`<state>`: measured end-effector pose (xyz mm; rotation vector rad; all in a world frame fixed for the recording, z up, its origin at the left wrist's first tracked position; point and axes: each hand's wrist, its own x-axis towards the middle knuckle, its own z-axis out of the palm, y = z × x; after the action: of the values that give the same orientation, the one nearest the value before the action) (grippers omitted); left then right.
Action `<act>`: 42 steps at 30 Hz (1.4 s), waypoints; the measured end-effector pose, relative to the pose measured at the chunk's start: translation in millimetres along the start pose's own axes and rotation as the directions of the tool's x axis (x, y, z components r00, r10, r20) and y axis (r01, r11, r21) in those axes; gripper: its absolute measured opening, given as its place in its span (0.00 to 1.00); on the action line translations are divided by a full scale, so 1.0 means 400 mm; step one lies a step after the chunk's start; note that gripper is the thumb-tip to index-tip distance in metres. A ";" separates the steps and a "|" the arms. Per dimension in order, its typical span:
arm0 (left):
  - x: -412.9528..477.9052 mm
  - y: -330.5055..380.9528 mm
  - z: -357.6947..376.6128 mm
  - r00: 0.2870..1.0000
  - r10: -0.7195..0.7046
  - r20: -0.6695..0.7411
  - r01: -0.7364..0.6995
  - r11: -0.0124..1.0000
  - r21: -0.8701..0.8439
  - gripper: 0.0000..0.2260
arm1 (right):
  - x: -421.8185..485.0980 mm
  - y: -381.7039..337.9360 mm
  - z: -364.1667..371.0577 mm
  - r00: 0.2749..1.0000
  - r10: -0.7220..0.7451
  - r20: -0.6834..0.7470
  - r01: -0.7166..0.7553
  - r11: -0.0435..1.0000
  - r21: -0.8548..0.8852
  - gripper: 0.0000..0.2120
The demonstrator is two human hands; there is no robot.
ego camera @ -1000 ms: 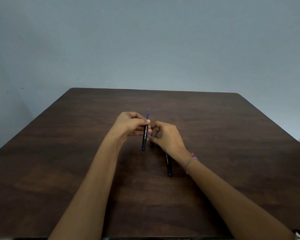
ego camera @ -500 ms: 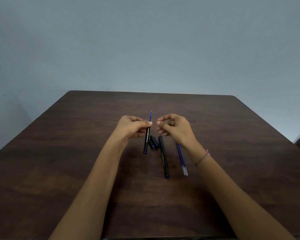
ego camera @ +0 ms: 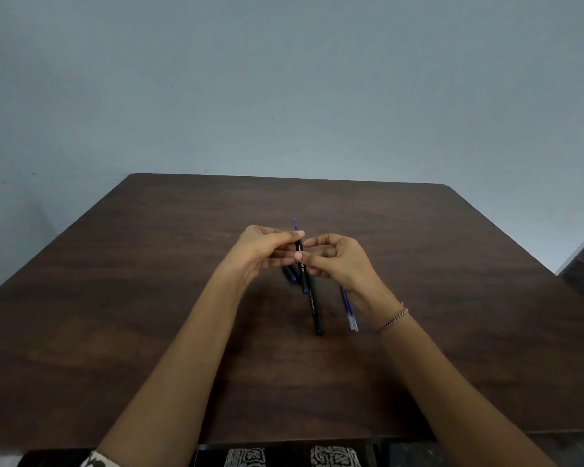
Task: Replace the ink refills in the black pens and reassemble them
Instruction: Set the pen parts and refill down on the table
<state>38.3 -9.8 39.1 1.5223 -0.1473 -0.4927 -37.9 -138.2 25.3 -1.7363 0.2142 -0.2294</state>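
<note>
Both hands pinch one black pen above tabletop: left hand near top, right hand lower; blue refill tip pokes out, cap not on. 2nd pen & spare refills lie below, prob. still to do.

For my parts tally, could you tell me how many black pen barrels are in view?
2: one barrel held upright between both hands, one lying on the table below them. Others may be hidden.

You held one black pen up, blue tip showing. Another pen and two refills lay flat.
</note>
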 end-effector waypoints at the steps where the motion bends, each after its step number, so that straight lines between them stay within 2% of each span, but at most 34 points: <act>1: -0.002 -0.001 0.002 1.000 -0.002 -0.013 0.002 1.000 -0.013 0.08 | -0.005 0.000 -0.001 1.000 -0.002 0.003 0.002 1.000 0.000 0.12; 12: 0.008 -0.012 -0.004 0.994 0.006 -0.105 -0.018 0.994 -0.112 0.05 | -0.035 0.022 -0.010 0.999 0.035 0.040 -0.033 0.999 -0.040 0.11; 26: 0.037 -0.004 -0.096 0.965 -0.009 -0.263 -0.060 0.966 -0.251 0.07 | -0.051 0.028 -0.031 0.964 0.120 0.236 -0.098 0.990 -0.103 0.12; 29: 0.029 0.005 -0.123 0.965 -0.020 -0.261 -0.029 0.983 -0.183 0.06 | -0.053 0.027 -0.040 0.952 0.163 0.257 -0.151 0.986 -0.067 0.12; 34: -0.009 0.004 -0.148 0.983 -0.040 -0.177 0.057 0.994 0.089 0.08 | -0.042 0.029 -0.042 0.964 0.177 0.200 -0.178 0.984 -0.014 0.13; 42: -0.034 -0.012 -0.149 0.984 -0.104 -0.144 0.158 0.886 0.437 0.12 | -0.034 0.031 -0.044 0.978 0.150 0.143 -0.154 0.988 0.020 0.12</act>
<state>48.6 50.5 33.3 2.0207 -0.0675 -0.4969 -56.0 -153.3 15.9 -1.6891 0.2371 0.0025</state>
